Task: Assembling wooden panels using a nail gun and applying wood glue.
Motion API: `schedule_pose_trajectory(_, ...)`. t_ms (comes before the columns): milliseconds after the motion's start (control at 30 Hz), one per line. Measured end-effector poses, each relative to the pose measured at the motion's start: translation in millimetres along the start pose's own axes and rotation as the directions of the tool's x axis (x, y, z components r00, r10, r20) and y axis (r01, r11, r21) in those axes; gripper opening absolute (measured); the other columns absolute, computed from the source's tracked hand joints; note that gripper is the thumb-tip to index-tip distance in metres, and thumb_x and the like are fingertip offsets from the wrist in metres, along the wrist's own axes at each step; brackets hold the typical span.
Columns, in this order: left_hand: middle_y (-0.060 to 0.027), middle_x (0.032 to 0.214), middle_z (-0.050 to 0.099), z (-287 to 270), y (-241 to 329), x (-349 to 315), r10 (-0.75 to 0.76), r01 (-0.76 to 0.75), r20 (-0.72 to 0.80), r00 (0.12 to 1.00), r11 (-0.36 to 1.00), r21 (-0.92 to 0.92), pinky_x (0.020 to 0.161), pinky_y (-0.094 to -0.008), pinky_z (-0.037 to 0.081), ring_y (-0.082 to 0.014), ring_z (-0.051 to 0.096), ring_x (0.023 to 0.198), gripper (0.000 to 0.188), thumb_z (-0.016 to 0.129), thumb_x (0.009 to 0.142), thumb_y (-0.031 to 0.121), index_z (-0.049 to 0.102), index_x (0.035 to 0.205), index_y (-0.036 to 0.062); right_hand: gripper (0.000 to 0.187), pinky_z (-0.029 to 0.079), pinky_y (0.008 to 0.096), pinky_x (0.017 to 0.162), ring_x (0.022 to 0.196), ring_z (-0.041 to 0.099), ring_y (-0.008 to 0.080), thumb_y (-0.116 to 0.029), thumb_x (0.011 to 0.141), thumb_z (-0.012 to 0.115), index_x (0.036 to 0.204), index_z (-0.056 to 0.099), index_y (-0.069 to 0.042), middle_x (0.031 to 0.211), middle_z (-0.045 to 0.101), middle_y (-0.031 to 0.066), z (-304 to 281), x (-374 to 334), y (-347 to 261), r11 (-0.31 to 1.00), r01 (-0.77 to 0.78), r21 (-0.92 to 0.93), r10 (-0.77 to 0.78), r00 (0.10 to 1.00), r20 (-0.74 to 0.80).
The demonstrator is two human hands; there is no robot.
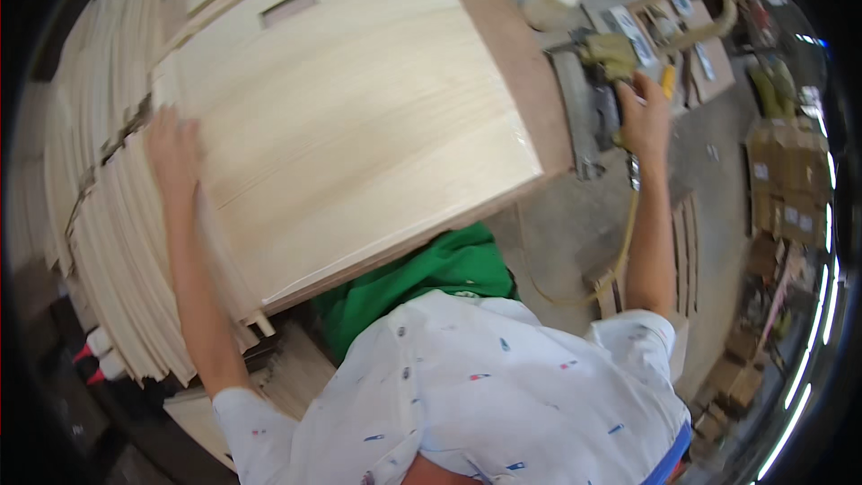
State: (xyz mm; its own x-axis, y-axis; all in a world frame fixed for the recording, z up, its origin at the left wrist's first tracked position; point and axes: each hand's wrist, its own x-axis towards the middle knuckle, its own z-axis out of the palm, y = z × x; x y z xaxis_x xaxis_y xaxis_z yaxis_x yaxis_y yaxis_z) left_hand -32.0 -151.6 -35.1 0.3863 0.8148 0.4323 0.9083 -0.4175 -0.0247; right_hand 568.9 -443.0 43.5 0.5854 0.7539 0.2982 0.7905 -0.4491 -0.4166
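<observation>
A pale plywood panel (359, 117) with a small rectangular cutout lies in front of me. At its left edge is my left hand (175, 151), over a row of thin wooden strips (135, 242). Motion smears its fingers, so whether they grip a strip is hidden from me. To the right of the panel, my right hand (648, 121) is closed around the handle of an air nail gun (612, 58), which has a greenish-yellow body and a long grey magazine. A thin yellowish air hose (623, 247) hangs from the gun's handle end.
A glue bottle (552, 4) with a red tip stands beyond the nail gun, near a thick curved tan hose (729, 9). Cardboard boxes (790, 175) are stacked at the far right. Two more red-tipped bottles (106, 357) lie at the lower left. Green cloth (422, 278) shows below the panel's near edge.
</observation>
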Motion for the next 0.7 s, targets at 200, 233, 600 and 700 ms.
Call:
schedule_pose_trajectory(200,-0.0172,0.107,0.064,32.1,23.7,46.1,0.055,-0.052,-0.036,0.998,0.997,0.062,0.094,-0.0437,0.041,-0.0304,0.057,0.102,0.021,0.060,0.079,0.011,0.067,0.094,-0.0001,0.048,0.046,0.0364,0.089,0.099,0.062,0.0273,-0.027,0.089,0.064,0.119,0.059,0.010,0.107,0.066,0.0223,-13.3,15.4,109.9,0.992,-0.129,0.005,0.123,0.954,0.272)
schedule_pose_trajectory(233,-0.0178,0.111,0.064,25.4,18.9,41.2,0.062,-0.058,-0.104,0.993,0.997,0.041,0.095,-0.0455,0.042,-0.0314,0.058,0.101,0.023,0.059,0.079,0.011,0.068,0.097,0.0000,0.047,0.046,0.0357,0.090,0.099,0.062,0.0273,-0.026,0.088,0.063,0.118,0.059,0.010,0.108,0.067,0.0207,-6.8,21.0,98.0,0.978,-0.193,0.075,0.158,0.928,0.339)
schedule_pose_trajectory(600,-0.0273,0.149,0.031,-6.7,32.7,24.5,-0.417,0.433,0.116,0.901,0.859,-0.275,0.112,-0.0508,0.027,-0.0439,0.029,0.137,0.038,0.056,0.089,0.023,0.064,0.126,0.0178,0.037,0.047,0.0317,0.077,0.083,0.058,0.0178,-0.024,0.084,0.067,0.111,0.059,0.001,0.094,0.062,0.0060,34.6,61.8,171.6,0.670,-0.548,0.501,0.209,0.787,0.581)
schedule_pose_trajectory(700,-0.0296,0.150,0.027,-13.6,26.7,20.0,-0.457,0.475,0.132,0.880,0.831,-0.288,0.111,-0.0511,0.027,-0.0448,0.028,0.138,0.037,0.058,0.089,0.025,0.064,0.125,0.0191,0.031,0.047,0.0298,0.065,0.069,0.057,0.0148,-0.021,0.082,0.067,0.104,0.059,-0.001,0.084,0.060,0.0035,38.6,63.9,137.4,0.649,-0.559,0.515,0.200,0.779,0.594)
